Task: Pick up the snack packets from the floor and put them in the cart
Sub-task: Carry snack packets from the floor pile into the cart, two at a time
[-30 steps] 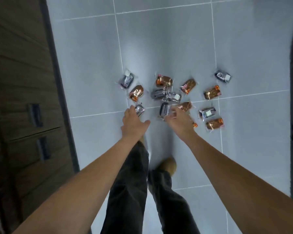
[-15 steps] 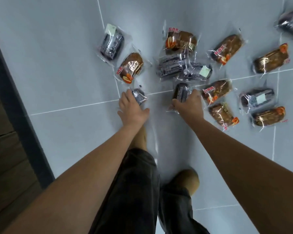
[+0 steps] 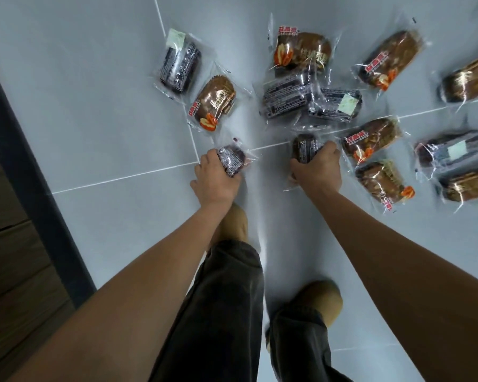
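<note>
the floor (image 3: 100, 111) is strewn with snack packets (image 3: 284, 99); no cart is seen. the left hand (image 3: 214, 181) is curled round a dark packet (image 3: 231, 160), the right hand (image 3: 319, 172) round a second packet (image 3: 304, 147); each grip is best kept on the bulk, not the loose film

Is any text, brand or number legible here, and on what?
No text can be quoted.
Red labels on the brown packets: characters blurred.
White fine print on the dark packets, including those gripped by the left hand and right hand: too small.
Pale stickers: nothing legible.
</note>
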`<state>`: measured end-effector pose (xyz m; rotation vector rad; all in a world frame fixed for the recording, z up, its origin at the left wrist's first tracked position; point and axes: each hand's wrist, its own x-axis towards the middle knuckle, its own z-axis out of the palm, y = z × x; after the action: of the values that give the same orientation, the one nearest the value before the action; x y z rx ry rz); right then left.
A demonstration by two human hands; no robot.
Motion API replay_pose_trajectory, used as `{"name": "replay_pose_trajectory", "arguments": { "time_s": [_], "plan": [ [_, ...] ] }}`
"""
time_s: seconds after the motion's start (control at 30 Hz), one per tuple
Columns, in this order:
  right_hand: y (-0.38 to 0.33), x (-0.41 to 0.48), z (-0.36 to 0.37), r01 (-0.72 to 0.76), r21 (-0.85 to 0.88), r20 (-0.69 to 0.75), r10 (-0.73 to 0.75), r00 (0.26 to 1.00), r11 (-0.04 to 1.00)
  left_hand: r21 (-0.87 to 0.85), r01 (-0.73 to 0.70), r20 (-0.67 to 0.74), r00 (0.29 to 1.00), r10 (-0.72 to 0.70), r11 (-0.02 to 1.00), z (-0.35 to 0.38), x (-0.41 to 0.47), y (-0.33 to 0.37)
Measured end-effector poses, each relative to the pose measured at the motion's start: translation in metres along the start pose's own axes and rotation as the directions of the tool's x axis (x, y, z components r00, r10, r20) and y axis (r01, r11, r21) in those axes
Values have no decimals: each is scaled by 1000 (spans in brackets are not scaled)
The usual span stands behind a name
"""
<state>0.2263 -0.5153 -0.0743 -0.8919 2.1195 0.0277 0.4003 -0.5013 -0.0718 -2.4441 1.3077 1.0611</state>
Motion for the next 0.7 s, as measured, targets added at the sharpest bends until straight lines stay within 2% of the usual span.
{"name": "replay_pose_trajectory", "arguments": {
  "time_s": [0.23,0.43,0.57,0.7],
  "plan": [
    [3,-83,-78,-46,36,21,46,999,998,-83,-16,72,997,22,996,-62,-84,37],
    [-5,-165,-176,-58,125,-29,62,998,990,-53,-70,107,991,75,996,-137,-179,84],
    [-8,-218,-244,-47,212,-85,66,994,976,10,-213,84,974,211,977,-193,-236,123],
    [-1,-272,-313,-63,364,-153,127,980,929,99,-378,93,925,369,920,-242,-292,162]
  ]
}}
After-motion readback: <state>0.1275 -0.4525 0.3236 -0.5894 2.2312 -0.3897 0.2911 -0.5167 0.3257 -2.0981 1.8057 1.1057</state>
